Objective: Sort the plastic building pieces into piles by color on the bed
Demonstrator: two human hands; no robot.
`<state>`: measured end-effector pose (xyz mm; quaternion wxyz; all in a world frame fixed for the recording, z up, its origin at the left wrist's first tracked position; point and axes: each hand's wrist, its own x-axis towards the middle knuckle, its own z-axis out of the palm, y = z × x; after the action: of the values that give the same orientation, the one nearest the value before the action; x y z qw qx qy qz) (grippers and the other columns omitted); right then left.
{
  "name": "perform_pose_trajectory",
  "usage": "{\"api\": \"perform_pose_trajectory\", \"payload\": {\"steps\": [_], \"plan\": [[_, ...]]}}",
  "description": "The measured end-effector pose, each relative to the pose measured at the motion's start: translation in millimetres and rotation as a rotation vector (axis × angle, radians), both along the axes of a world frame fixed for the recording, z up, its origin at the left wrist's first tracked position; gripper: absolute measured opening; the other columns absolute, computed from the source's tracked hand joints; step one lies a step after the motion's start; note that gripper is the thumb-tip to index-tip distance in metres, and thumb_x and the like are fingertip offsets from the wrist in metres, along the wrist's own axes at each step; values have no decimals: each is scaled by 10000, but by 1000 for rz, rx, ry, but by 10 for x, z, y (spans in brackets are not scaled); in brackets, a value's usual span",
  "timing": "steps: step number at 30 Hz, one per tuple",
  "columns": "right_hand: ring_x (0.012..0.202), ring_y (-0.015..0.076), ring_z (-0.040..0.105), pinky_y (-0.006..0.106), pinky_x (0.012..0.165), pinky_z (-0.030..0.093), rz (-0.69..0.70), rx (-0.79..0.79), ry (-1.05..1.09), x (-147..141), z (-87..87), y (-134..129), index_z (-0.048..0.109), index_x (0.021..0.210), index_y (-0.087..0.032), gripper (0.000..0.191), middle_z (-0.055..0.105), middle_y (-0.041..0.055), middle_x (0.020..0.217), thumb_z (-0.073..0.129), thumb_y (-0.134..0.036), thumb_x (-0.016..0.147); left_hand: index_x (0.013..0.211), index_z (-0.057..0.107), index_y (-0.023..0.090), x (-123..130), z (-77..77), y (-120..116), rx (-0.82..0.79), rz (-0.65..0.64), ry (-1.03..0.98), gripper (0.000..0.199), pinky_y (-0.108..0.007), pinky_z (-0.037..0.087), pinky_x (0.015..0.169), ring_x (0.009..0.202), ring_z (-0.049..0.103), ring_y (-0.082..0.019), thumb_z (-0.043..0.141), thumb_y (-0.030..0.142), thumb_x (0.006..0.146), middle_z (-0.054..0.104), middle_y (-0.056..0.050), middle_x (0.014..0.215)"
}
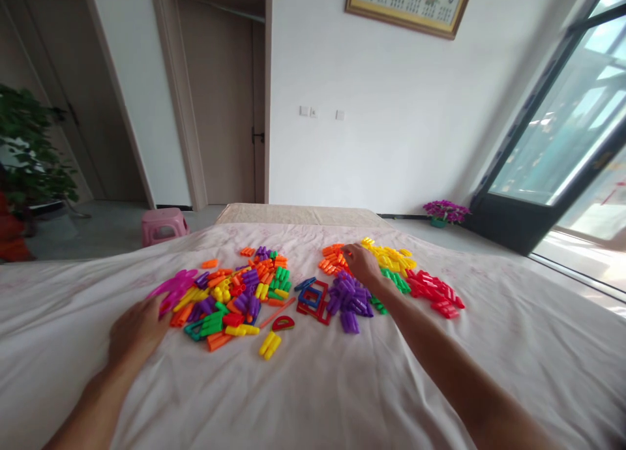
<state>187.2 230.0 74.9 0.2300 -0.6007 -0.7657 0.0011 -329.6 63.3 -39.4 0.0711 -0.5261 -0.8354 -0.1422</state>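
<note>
On the left, my left hand (139,327) has its fingers closed on the edge of a bright magenta plastic piece (177,288) with rounded lobes. Beside it lies a mixed heap of ribbed plastic building blocks (235,293) in orange, purple, yellow, green and red. My right hand (362,262) reaches over a pile of orange blocks (333,259), fingers curled down; anything between the fingertips is hidden. Around that hand are single-colour piles: yellow blocks (394,257), purple blocks (348,295), green blocks (395,280) and red blocks (434,290), the green partly behind my forearm.
Between the heaps lie red frames (323,313), a blue frame (310,297), a red half-round piece (283,323) and a yellow block (270,345). A creased pale cloth (313,398) covers the surface. Beyond its edge stand a pink stool (165,225) and potted purple flowers (446,210).
</note>
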Motion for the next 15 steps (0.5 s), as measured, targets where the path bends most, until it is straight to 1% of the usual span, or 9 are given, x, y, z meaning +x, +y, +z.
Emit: {"api": "perform_pose_trajectory", "payload": {"steps": [1, 3, 5, 6, 8, 10, 13, 15], "plan": [[1142, 213, 666, 294, 984, 470, 118, 17, 3, -213, -16, -99, 748, 1229, -209, 323, 731, 91, 1251, 507, -227, 1014, 1399, 605, 123, 13, 17, -9, 8, -9, -9, 530, -409, 491, 978, 1155, 678, -318, 452, 348, 944, 733, -192, 1255], [1121, 208, 667, 291, 972, 468, 340, -8, -36, -621, -52, -314, 753, 1214, -199, 297, 741, 99, 1209, 536, -221, 1013, 1397, 613, 128, 28, 39, -22, 12, -12, -13, 531, -411, 489, 989, 1182, 673, -319, 426, 346, 950, 722, -204, 1278], [1060, 210, 676, 305, 957, 466, 490, -42, -111, -973, -109, -515, 770, 1157, -205, 254, 753, 92, 1116, 563, -241, 1015, 1394, 612, 139, 28, 42, -27, 0, -2, -1, 531, -406, 487, 1001, 1202, 669, -312, 400, 354, 958, 722, -195, 1287], [1052, 212, 676, 311, 956, 465, 547, -51, -143, -1122, -148, -599, 767, 1162, -214, 241, 751, 85, 1108, 584, -243, 1007, 1391, 609, 143, 24, 38, -27, -6, 2, 8, 528, -403, 486, 1009, 1209, 667, -307, 393, 357, 960, 725, -185, 1289], [1074, 224, 667, 326, 960, 464, 603, -60, -187, -1369, -237, -721, 744, 1214, -226, 253, 740, 84, 1129, 620, -277, 999, 1396, 599, 146, 13, 21, -24, -8, -7, 24, 527, -392, 483, 1025, 1220, 664, -294, 388, 359, 962, 724, -164, 1306], [1128, 242, 647, 343, 975, 466, 611, -73, -222, -1555, -327, -779, 704, 1294, -235, 326, 724, 93, 1190, 654, -341, 990, 1411, 588, 142, 7, 6, -21, 5, -17, 28, 534, -384, 482, 1032, 1227, 661, -285, 396, 353, 960, 713, -157, 1338], [1190, 270, 618, 369, 994, 467, 555, -97, -264, -1735, -427, -777, 660, 1358, -253, 424, 698, 101, 1260, 693, -407, 965, 1419, 590, 130, 16, 2, -19, 25, -14, 14, 544, -400, 475, 1048, 1246, 648, -292, 414, 346, 952, 700, -166, 1368], [1205, 274, 608, 371, 997, 466, 511, -97, -272, -1802, -466, -748, 661, 1341, -264, 405, 692, 96, 1267, 696, -401, 962, 1416, 595, 130, 29, 12, -20, 31, -3, 3, 542, -412, 470, 1054, 1249, 642, -297, 413, 344, 953, 704, -167, 1363]]}}
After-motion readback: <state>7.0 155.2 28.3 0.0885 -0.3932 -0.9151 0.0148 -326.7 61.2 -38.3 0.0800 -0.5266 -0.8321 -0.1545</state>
